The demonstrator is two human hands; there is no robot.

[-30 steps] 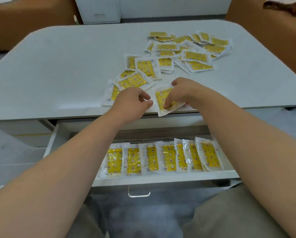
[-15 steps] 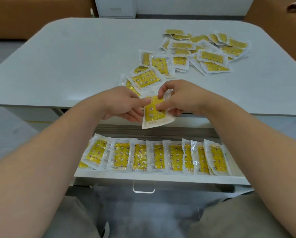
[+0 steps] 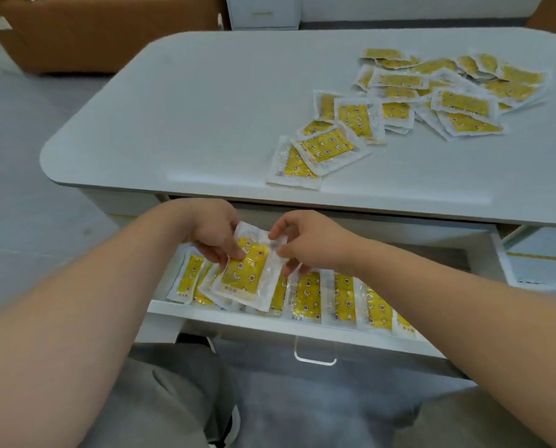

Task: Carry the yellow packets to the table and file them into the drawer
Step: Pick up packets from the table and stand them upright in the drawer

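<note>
A yellow packet (image 3: 246, 273) in clear wrap hangs tilted over the left end of the open drawer (image 3: 270, 321). My left hand (image 3: 210, 231) pinches its left edge and my right hand (image 3: 305, 242) pinches its upper right edge. Below it a row of several yellow packets (image 3: 344, 300) stands filed side by side in the drawer, partly hidden by my hands. On the white table (image 3: 205, 118), a loose spread of several more yellow packets (image 3: 396, 101) lies at the right, the nearest pair (image 3: 315, 153) close to the front edge.
The drawer's clear handle (image 3: 315, 355) sticks out toward my knees. A second white drawer (image 3: 538, 257) is open at the right. Brown furniture (image 3: 92, 30) and a white cabinet (image 3: 263, 11) stand beyond the table. Grey floor lies to the left.
Both hands lifted one packet off the table's front edge and brought it down over the drawer's left end. The view has shifted left and down.
</note>
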